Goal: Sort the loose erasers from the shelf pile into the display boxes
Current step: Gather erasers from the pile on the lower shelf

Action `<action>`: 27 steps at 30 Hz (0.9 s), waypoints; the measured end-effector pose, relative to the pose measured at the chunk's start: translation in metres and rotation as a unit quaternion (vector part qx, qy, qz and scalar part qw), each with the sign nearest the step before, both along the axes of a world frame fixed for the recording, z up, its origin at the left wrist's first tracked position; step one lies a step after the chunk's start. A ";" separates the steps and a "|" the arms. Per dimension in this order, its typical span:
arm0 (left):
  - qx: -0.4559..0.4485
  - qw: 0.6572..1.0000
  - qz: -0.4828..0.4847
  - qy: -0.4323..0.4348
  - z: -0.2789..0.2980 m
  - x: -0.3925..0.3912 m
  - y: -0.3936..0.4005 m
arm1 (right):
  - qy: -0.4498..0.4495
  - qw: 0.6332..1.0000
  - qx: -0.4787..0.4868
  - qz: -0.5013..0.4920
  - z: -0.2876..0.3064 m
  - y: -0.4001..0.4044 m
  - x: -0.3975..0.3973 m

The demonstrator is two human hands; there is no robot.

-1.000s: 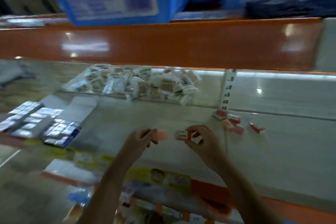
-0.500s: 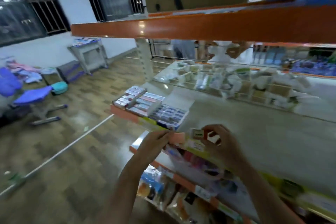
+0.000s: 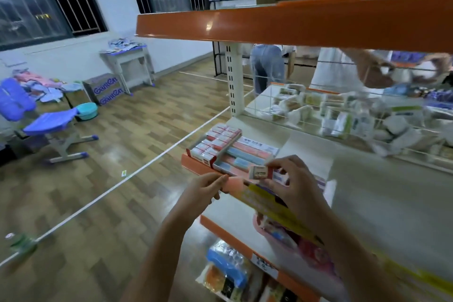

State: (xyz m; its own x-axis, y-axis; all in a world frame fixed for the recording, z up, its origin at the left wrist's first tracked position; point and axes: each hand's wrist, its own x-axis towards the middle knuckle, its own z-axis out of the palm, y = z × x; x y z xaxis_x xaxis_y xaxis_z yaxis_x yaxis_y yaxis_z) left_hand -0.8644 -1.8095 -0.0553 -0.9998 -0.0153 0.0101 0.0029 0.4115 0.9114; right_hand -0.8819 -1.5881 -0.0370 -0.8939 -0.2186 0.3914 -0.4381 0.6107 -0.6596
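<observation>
Since both hands are already loaded and close to the boxes (image 3: 232, 152) at the left end of the shelf (image 3: 382, 203), the step in hand is judged to be the placing of two erasers into their proper rows. The left hand (image 3: 203, 190) pinches a pink eraser (image 3: 231, 185) between thumb and fingertips, just in front of the shelf edge. The right hand (image 3: 294, 184) pinches a white eraser (image 3: 261, 172) with a printed sleeve, red at one end, held just above the near box, and something more seems to be kept under its curled fingers, though this cannot be told surely. To do the step well, each eraser should be matched by colour and print to a row before it is lowered, and it should be turned so that its long side follows the neighbours. It is better that one hand is emptied at a time, because a hurried drop could push the packed rows out of line. The far box is filled with red and white sleeved pieces standing tight; the near one holds pink and blue pieces lying flat. The pile (image 3: 362, 120) of loose erasers lies further back on the shelf behind a wire divider (image 3: 294, 103), well apart from the boxes, and looks mostly white, partly blurred, so much sorting is judged to remain.
</observation>
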 end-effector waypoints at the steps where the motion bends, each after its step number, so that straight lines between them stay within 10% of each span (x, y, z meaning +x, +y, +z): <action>1: 0.004 1.000 0.002 0.003 -0.001 -0.012 -0.011 | 0.005 1.000 0.016 -0.001 0.001 -0.011 -0.012; 27: 0.055 0.985 -0.156 -0.043 -0.006 -0.246 -0.179 | -0.047 0.970 0.167 -0.171 -0.042 -0.205 -0.156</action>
